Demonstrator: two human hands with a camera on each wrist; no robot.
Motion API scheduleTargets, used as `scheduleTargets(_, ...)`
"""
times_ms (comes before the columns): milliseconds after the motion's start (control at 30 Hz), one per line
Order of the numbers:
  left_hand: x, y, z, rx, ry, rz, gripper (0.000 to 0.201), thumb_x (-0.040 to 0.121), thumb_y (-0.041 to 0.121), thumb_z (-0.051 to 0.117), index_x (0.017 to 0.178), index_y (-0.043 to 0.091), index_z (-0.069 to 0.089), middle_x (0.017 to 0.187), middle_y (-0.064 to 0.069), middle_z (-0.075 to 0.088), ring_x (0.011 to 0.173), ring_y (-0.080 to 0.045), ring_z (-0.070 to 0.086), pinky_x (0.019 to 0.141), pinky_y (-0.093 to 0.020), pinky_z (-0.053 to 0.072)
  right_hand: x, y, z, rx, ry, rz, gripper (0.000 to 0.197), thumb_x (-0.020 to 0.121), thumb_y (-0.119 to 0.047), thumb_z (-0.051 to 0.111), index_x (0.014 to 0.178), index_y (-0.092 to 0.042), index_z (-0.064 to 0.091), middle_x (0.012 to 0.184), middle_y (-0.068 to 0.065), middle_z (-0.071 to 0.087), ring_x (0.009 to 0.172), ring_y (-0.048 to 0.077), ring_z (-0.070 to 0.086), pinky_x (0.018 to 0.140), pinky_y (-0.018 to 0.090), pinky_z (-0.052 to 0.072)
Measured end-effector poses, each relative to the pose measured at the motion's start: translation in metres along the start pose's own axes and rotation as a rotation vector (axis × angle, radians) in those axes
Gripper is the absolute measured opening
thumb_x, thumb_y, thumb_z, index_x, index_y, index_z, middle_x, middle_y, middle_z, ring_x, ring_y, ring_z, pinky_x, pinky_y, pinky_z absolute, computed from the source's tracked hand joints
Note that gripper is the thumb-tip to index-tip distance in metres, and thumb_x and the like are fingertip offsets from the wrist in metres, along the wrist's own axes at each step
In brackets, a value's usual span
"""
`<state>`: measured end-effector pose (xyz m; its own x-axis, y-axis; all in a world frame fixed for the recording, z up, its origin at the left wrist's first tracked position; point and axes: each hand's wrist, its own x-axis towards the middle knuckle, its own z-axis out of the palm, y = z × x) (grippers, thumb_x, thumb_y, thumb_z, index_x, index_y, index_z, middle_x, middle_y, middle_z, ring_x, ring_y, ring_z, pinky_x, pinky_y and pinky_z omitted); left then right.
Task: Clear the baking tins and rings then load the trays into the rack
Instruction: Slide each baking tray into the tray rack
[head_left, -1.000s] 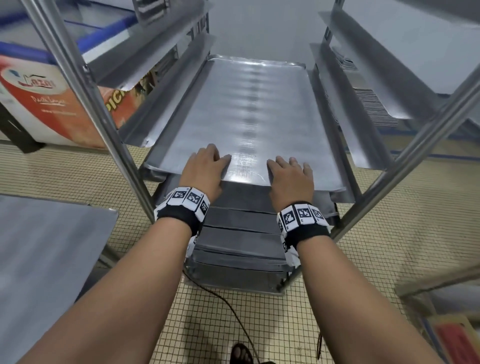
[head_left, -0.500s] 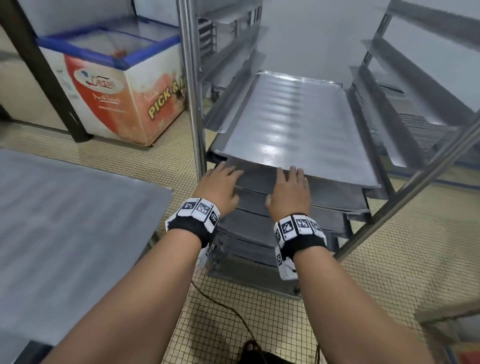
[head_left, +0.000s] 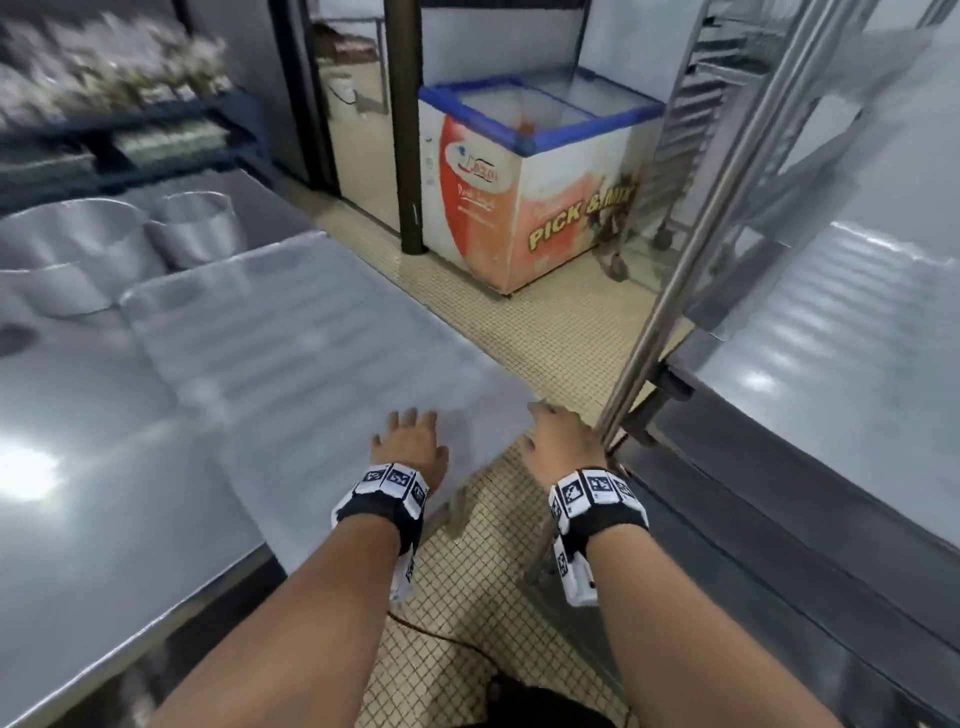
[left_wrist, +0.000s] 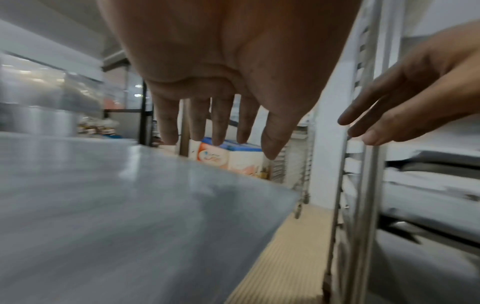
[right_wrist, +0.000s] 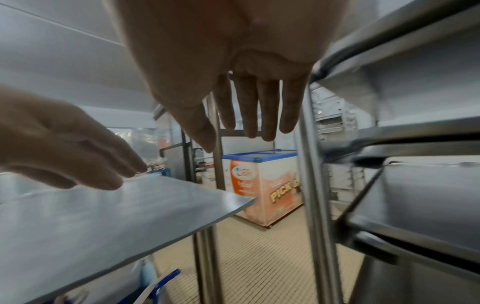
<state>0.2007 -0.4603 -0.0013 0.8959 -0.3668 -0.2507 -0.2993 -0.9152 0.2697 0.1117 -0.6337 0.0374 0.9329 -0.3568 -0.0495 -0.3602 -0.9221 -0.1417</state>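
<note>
Tray (head_left: 291, 332) of dull grey metal lies flat on my steel surface (head_left: 78, 509), its long axis running from the near right corner away toward the baking tins (head_left: 78, 244) at the back left. My left grip (head_left: 410, 441) hovers over the tray's near corner with fingers straight and spread, holding nothing. My right grip (head_left: 561, 436) is just off that corner over the tiled floor (head_left: 545, 332), also relaxed and empty, beside the rack (head_left: 691, 249) post. Only the head view shows the tins; the right wrist view shows loaded trays (right_wrist: 420, 185) in the rack
</note>
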Motion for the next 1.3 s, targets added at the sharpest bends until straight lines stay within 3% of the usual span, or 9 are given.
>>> scheduleTargets(167, -0.01, -0.055, 0.032, -0.083, -0.112, -0.415, 0.086, 0.091, 0.072, 0.037, 0.157, 0.038, -0.007, 0.165, -0.003, -0.02, 0.152, -0.033, -0.016, 0.112, -0.075, 0.004, 0.052, -0.02, 0.029, -0.026, -0.103, -0.148, 0.035, 0.092, -0.029, 0.056, 0.124, -0.015, 0.06, 0.111, 0.005, 0.068, 0.095, 0.027, 0.067, 0.077, 0.036, 0.056)
scheduleTargets(333, -0.043, -0.076, 0.063, -0.109, -0.118, -0.528, 0.097, 0.075, 0.093, 0.022, 0.147, 0.049, -0.028, 0.154, 0.007, -0.044, 0.147, -0.025, -0.032, 0.106, -0.078, -0.006, 0.087, -0.023, 0.061, -0.006, -0.15, -0.226, 0.036, 0.082, -0.041, 0.062, 0.106, -0.015, 0.065, 0.105, 0.003, 0.067, 0.101, 0.026, 0.064, 0.083, 0.036, 0.055)
scheduleTargets(467, -0.054, -0.082, 0.066, -0.159, -0.095, -0.542, 0.102, 0.074, 0.092, 0.031, 0.147, 0.051, -0.027, 0.152, 0.012, -0.045, 0.146, -0.024, -0.034, 0.107, -0.079, -0.008, 0.102, -0.023, 0.076, 0.019, -0.195, -0.212, 0.071, 0.069, -0.062, 0.065, 0.125, -0.02, 0.057, 0.128, 0.007, 0.056, 0.123, 0.03, 0.048, 0.104, 0.043, 0.04)
scheduleTargets(567, -0.067, -0.084, 0.07, -0.182, -0.063, -0.569, 0.114, 0.065, 0.098, 0.033, 0.147, 0.048, -0.029, 0.152, 0.011, -0.046, 0.146, -0.023, -0.035, 0.108, -0.078, -0.009, 0.105, -0.024, 0.081, 0.02, -0.242, -0.097, 0.105, 0.057, -0.077, 0.066, 0.144, -0.027, 0.036, 0.154, 0.013, 0.027, 0.143, 0.038, 0.019, 0.114, 0.058, 0.016)
scheduleTargets(667, -0.085, -0.079, 0.073, -0.231, 0.021, -0.738, 0.145, 0.043, 0.107, 0.035, 0.146, 0.037, -0.037, 0.152, -0.006, -0.047, 0.145, -0.035, -0.033, 0.112, -0.074, -0.007, 0.106, -0.022, 0.081, 0.063, -0.347, 0.019, 0.137, 0.047, -0.081, 0.073, 0.154, -0.025, 0.009, 0.162, 0.014, 0.001, 0.148, 0.04, 0.002, 0.114, 0.067, 0.006)
scheduleTargets(767, -0.101, -0.072, 0.067, -0.385, 0.084, -0.984, 0.171, 0.026, 0.1, 0.059, 0.145, 0.028, -0.04, 0.159, -0.017, -0.033, 0.148, -0.044, -0.021, 0.115, -0.068, 0.0, 0.105, -0.022, 0.079, 0.15, -0.423, 0.12, 0.165, 0.029, -0.077, 0.082, 0.155, -0.018, -0.005, 0.159, 0.014, 0.009, 0.146, 0.04, 0.012, 0.112, 0.068, 0.015)
scheduleTargets(933, -0.117, -0.075, 0.061, -0.54, 0.252, -1.163, 0.173, 0.019, 0.08, 0.084, 0.155, 0.02, -0.004, 0.15, -0.021, 0.025, 0.143, -0.04, 0.024, 0.111, -0.057, 0.031, 0.098, -0.024, 0.078, 0.187, -0.409, 0.191, 0.177, 0.012, -0.074, 0.085, 0.153, -0.01, 0.0, 0.156, 0.012, 0.021, 0.143, 0.037, 0.023, 0.113, 0.062, 0.024)
scheduleTargets(1133, -0.144, -0.093, 0.058, -0.517, 0.272, -1.237, 0.165, 0.016, 0.077, 0.086, 0.148, 0.009, 0.013, 0.148, -0.022, 0.03, 0.14, -0.039, 0.029, 0.112, -0.054, 0.034, 0.074, -0.041, 0.077, 0.158, -0.458, 0.199, 0.182, -0.003, -0.078, 0.078, 0.15, -0.005, 0.012, 0.152, 0.011, 0.025, 0.14, 0.035, 0.027, 0.108, 0.062, 0.033)
scheduleTargets(1300, -0.186, -0.119, 0.054, -0.454, 0.31, -1.293, 0.154, 0.008, 0.081, 0.081, 0.133, 0.005, 0.032, 0.134, -0.016, 0.043, 0.127, -0.035, 0.042, 0.106, -0.048, 0.04, 0.037, -0.074, 0.075, 0.155, -0.5, 0.188, 0.177, 0.008, -0.073, 0.086, 0.152, -0.004, 0.008, 0.155, 0.011, 0.02, 0.143, 0.037, 0.023, 0.111, 0.061, 0.031)
